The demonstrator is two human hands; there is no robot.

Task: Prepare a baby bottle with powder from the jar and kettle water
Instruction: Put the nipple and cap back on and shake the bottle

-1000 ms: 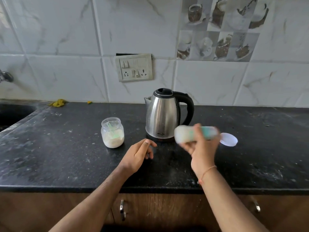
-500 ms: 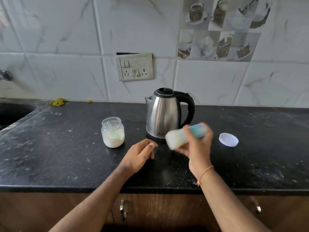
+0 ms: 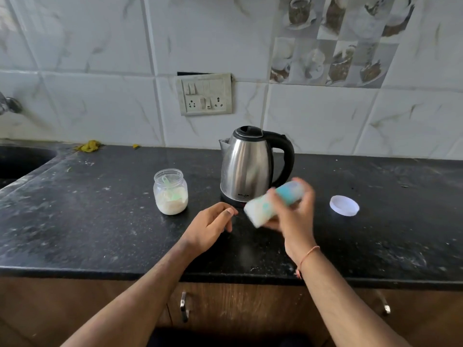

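My right hand (image 3: 292,216) grips the bottle (image 3: 273,204) tilted above the surface (image 3: 75,221) by the kettle (image 3: 246,166); my left hand (image 3: 209,226) rests loose, holding nothing. A loose cap could spray milk, or my grip could slip

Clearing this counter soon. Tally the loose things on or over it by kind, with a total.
Kettle: 1
Jar of powder, open, with a green scoop inside: 1 jar, 1 scoop
Baby bottle, blurred, gripped in the right hand: 1
Loose white lid: 1
Total: 5
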